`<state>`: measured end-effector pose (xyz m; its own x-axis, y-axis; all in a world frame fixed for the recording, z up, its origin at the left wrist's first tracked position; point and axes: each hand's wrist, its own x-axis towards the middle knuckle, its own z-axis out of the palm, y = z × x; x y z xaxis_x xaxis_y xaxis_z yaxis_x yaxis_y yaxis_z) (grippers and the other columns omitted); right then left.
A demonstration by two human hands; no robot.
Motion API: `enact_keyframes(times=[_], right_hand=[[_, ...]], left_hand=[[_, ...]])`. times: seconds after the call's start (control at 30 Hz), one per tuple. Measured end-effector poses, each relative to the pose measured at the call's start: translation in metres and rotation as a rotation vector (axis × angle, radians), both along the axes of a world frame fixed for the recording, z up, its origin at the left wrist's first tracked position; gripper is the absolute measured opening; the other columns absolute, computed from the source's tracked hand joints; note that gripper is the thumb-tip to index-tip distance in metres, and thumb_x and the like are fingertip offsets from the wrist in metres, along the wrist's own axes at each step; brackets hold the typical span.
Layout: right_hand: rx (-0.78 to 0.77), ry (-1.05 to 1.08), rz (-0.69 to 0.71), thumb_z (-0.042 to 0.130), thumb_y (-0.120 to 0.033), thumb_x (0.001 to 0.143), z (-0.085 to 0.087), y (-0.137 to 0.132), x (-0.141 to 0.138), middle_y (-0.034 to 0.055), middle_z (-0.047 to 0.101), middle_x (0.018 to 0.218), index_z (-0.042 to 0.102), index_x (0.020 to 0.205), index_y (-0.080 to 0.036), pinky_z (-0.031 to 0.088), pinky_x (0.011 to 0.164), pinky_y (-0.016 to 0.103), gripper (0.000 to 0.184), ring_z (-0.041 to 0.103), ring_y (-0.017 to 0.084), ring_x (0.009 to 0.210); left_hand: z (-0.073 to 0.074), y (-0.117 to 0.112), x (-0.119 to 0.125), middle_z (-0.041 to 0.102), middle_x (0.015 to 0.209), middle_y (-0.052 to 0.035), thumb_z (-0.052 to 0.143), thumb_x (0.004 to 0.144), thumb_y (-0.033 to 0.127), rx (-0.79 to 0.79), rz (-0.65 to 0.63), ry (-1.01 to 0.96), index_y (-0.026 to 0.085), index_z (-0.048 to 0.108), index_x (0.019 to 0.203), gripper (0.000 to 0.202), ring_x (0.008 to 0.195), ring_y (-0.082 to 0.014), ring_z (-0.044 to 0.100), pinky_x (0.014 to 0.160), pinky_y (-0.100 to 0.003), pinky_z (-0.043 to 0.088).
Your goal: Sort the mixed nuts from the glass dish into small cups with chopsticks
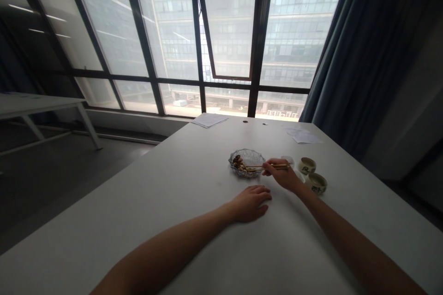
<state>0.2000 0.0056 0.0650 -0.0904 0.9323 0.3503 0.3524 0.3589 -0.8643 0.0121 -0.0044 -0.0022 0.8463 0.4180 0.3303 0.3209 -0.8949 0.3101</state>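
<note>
My right hand point(279, 173) is closed around a pair of thin chopsticks point(256, 166) and hovers at the right rim of a clear glass bowl point(258, 156). The chopstick tips reach into the bowl, by a small heap of brown and tan nut-like pieces point(239, 164) on its left side. Whether the tips grip a piece is too small to tell. My left hand point(252, 203) lies flat on the white table in front of the bowl, fingers stretched and holding nothing. Just right of my right hand stand two cream cups point(307, 166) with dark characters on them.
A whitish object point(287, 160) sits partly hidden behind my right hand. Papers point(209, 120) lie at the far left of the white table point(166, 184), and more sheets point(302, 135) at the far right. Windows rise behind, a dark curtain point(349, 60) hangs right, and another table point(38, 103) stands left.
</note>
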Motion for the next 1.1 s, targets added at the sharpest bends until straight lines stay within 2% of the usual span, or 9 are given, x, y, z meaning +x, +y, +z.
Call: enact_keyframes(times=[0.13, 0.27, 0.4, 0.6, 0.67, 0.77, 0.9, 1.0, 1.1], right_hand=[[0.033, -0.004, 0.004, 0.059, -0.053, 0.089, -0.009, 0.002, 0.000, 0.0095, 0.075, 0.074, 0.070, 0.077, -0.016, 0.058, 0.065, 0.030, 0.040, 0.072, 0.022, 0.069], [0.060, 0.031, -0.027, 0.059, -0.054, 0.089, -0.015, 0.005, -0.003, 0.0083, 0.073, 0.069, 0.069, 0.074, -0.017, 0.059, 0.064, 0.030, 0.041, 0.073, 0.023, 0.067], [0.080, 0.056, -0.057, 0.058, -0.052, 0.089, -0.010, 0.002, -0.008, 0.0078, 0.073, 0.069, 0.067, 0.070, -0.017, 0.058, 0.060, 0.029, 0.040, 0.073, 0.024, 0.066], [0.068, 0.083, -0.081, 0.061, -0.051, 0.087, 0.005, -0.002, -0.014, 0.0074, 0.073, 0.069, 0.070, 0.074, -0.016, 0.058, 0.058, 0.027, 0.039, 0.073, 0.023, 0.067], [0.057, 0.122, -0.089, 0.063, -0.053, 0.086, 0.009, 0.000, -0.014, 0.0079, 0.074, 0.070, 0.071, 0.076, -0.015, 0.059, 0.058, 0.027, 0.040, 0.073, 0.023, 0.066], [0.021, 0.193, -0.106, 0.067, -0.054, 0.082, 0.018, 0.005, -0.014, 0.0087, 0.074, 0.072, 0.071, 0.074, -0.014, 0.059, 0.055, 0.027, 0.041, 0.073, 0.023, 0.063], [-0.028, 0.240, -0.134, 0.073, -0.054, 0.076, 0.032, 0.012, -0.012, 0.0097, 0.073, 0.070, 0.069, 0.068, -0.013, 0.059, 0.051, 0.026, 0.041, 0.072, 0.021, 0.057], [-0.040, 0.193, -0.123, 0.072, -0.053, 0.078, 0.037, 0.017, -0.011, 0.0101, 0.073, 0.067, 0.069, 0.068, -0.013, 0.057, 0.048, 0.025, 0.041, 0.071, 0.021, 0.055], [-0.038, 0.131, -0.140, 0.071, -0.050, 0.079, 0.037, 0.021, -0.015, 0.0097, 0.072, 0.064, 0.068, 0.067, -0.014, 0.056, 0.045, 0.023, 0.039, 0.071, 0.022, 0.054]], left_hand=[[0.001, -0.001, 0.000, 0.057, 0.136, -0.0059, 0.055, 0.090, 0.030, 0.002, 0.006, 0.002, 0.025, 0.058, 0.123, 0.034, 0.129, -0.0228, 0.049, 0.114, -0.037, 0.033], [0.001, -0.001, -0.001, 0.057, 0.135, -0.0063, 0.055, 0.090, 0.030, 0.001, 0.007, 0.001, 0.025, 0.059, 0.123, 0.033, 0.129, -0.0235, 0.049, 0.113, -0.038, 0.034], [-0.001, -0.001, -0.001, 0.056, 0.136, -0.0064, 0.054, 0.091, 0.030, 0.009, 0.016, 0.003, 0.024, 0.058, 0.124, 0.034, 0.129, -0.0234, 0.049, 0.113, -0.038, 0.035], [-0.002, -0.006, -0.003, 0.052, 0.142, -0.0063, 0.049, 0.094, 0.029, 0.024, 0.059, 0.036, 0.024, 0.055, 0.130, 0.037, 0.135, -0.0234, 0.043, 0.116, -0.039, 0.032], [0.000, -0.008, -0.004, 0.046, 0.149, -0.0059, 0.047, 0.095, 0.030, 0.030, 0.024, 0.069, 0.025, 0.049, 0.138, 0.043, 0.140, -0.0238, 0.037, 0.117, -0.041, 0.029], [0.005, -0.008, -0.006, 0.036, 0.156, -0.0027, 0.045, 0.096, 0.035, 0.039, -0.110, 0.144, 0.029, 0.040, 0.146, 0.050, 0.145, -0.0242, 0.029, 0.119, -0.043, 0.025], [0.009, -0.007, -0.007, 0.034, 0.157, -0.0029, 0.043, 0.097, 0.040, 0.046, -0.245, 0.209, 0.029, 0.035, 0.149, 0.054, 0.146, -0.0241, 0.027, 0.120, -0.047, 0.020], [0.009, -0.006, -0.007, 0.033, 0.158, -0.0048, 0.042, 0.097, 0.039, 0.044, -0.280, 0.207, 0.028, 0.033, 0.151, 0.056, 0.146, -0.0243, 0.027, 0.120, -0.048, 0.019], [0.007, -0.007, -0.006, 0.035, 0.156, -0.0043, 0.044, 0.096, 0.038, 0.031, -0.257, 0.190, 0.029, 0.035, 0.149, 0.055, 0.145, -0.0250, 0.030, 0.119, -0.049, 0.021]])
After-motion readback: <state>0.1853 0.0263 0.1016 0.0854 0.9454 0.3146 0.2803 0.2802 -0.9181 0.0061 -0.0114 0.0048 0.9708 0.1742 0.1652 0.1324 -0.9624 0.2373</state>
